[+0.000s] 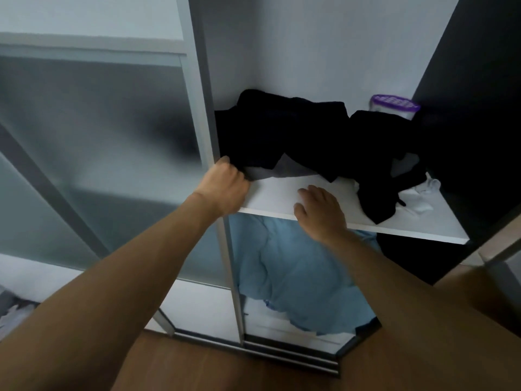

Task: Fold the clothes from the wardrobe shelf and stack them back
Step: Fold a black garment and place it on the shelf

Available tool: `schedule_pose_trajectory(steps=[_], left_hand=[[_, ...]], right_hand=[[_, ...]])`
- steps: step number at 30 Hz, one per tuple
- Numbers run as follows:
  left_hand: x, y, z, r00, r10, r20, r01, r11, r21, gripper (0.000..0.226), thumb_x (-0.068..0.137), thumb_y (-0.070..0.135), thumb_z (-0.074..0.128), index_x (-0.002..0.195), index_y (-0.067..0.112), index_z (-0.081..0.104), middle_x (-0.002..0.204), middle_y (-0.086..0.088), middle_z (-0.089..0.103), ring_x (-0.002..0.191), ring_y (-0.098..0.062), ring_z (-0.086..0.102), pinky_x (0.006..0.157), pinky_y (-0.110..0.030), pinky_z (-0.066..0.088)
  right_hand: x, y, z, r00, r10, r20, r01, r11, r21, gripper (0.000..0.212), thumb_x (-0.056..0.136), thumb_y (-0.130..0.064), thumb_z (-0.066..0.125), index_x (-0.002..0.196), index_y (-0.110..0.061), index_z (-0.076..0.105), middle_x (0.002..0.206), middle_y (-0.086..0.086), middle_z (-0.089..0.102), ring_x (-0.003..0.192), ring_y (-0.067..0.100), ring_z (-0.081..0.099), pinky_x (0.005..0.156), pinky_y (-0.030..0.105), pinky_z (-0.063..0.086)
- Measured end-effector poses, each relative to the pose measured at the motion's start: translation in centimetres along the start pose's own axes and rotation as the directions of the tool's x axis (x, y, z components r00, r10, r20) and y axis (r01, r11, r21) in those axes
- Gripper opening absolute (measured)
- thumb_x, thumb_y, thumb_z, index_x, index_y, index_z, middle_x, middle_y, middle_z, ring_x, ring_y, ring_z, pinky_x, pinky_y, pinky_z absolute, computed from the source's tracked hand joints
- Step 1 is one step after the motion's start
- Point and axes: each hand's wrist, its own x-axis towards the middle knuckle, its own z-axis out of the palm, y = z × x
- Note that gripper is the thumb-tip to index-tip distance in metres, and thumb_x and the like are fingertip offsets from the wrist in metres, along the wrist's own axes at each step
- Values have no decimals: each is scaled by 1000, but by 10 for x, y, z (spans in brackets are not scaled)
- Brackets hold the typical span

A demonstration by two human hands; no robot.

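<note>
Currently we are standing at the open wardrobe with both bare arms stretched out to the white shelf (282, 193). Our left hand (225, 184) is sitting at the shelf's near left corner, just beside the metal edge of the frosted sliding door (98, 136). Its fingers are curling tightly round the near left corner of the black clothes (282, 131), with the thumb lying up against the fabric, so it is gripping that corner rather than resting open. Our right hand (318, 210) is lying palm down on the front edge of the shelf with its fingers straight and slightly spread; it is holding nothing and is staying apart from the cloth.

The black clothes are lying unfolded in a crumpled heap across the back and left of the shelf. A grey garment (284, 167) is showing from under the heap's front edge. A second black garment (380, 153) is sprawling over the right half, touching the first heap and trailing forward towards the shelf's front edge. White socks (417, 198) are lying just beside its right side, partly tucked under it, near the dark side wall.

A purple-lidded container (394, 104) is standing upright in the far right corner behind the clothes. Below the shelf, a light blue fabric (296, 272) is filling much of the lower compartment. A wooden floor (197, 368) is showing beneath our arms.
</note>
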Motion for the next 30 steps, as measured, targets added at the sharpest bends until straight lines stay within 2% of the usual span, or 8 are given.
schedule_pose_trajectory(steps=[5,10,14,21,23,25,27,30], left_hand=[[-14,-24,26,1000,9,7,-9,1000,-22,29,86,26,51,60,22,38,78,2,73,73,-19,63,74,-34,31],[-36,-57,54,998,-31,56,34,998,-51,25,89,31,46,76,23,66,82,2,73,77,-18,63,80,-33,38],[-53,-82,79,994,-74,80,78,996,-48,29,89,35,45,85,22,70,88,1,74,83,-18,65,84,-33,40],[-72,-119,121,912,-234,336,260,965,-33,26,92,35,44,103,28,66,104,4,70,103,-17,60,102,-36,31],[-77,-130,132,895,-257,364,289,956,-37,26,91,36,46,108,29,64,109,4,69,106,-18,59,102,-36,31],[-81,-138,141,880,-278,384,313,949,-28,27,90,35,48,112,28,63,113,2,68,108,-20,59,100,-37,32],[-84,-146,149,873,-288,394,320,947,-15,28,90,33,48,112,26,63,113,1,68,106,-22,59,100,-39,34],[-86,-158,158,867,-292,405,338,940,-46,24,90,28,47,108,24,63,107,1,69,102,-23,61,100,-41,33]], right_hand=[[5,-17,-5,992,118,45,-119,993,9,35,94,-23,41,123,-8,54,128,12,55,122,32,48,105,41,36],[4,-41,-9,969,239,66,-239,971,-17,38,98,-28,39,129,-7,49,135,16,50,126,33,44,106,45,35],[5,-47,-5,959,279,52,-278,960,-21,39,99,-29,37,129,-7,48,136,15,49,127,32,43,108,47,32],[9,-55,6,929,366,-48,-363,930,60,34,95,-21,42,122,-7,55,125,13,56,121,31,48,107,46,32],[19,-65,5,909,415,-39,-405,902,151,31,93,-19,44,119,-9,58,122,12,60,120,31,52,104,44,32],[30,-81,2,883,469,1,-433,814,388,39,95,-18,47,133,-11,54,132,12,59,122,29,53,104,37,36],[44,-102,1,877,480,-16,-378,710,594,44,95,-16,50,139,-13,51,136,11,58,116,23,55,93,28,39],[72,-141,2,918,389,-81,-250,725,642,40,94,-11,54,134,-11,55,134,9,59,117,22,57,91,27,41]])
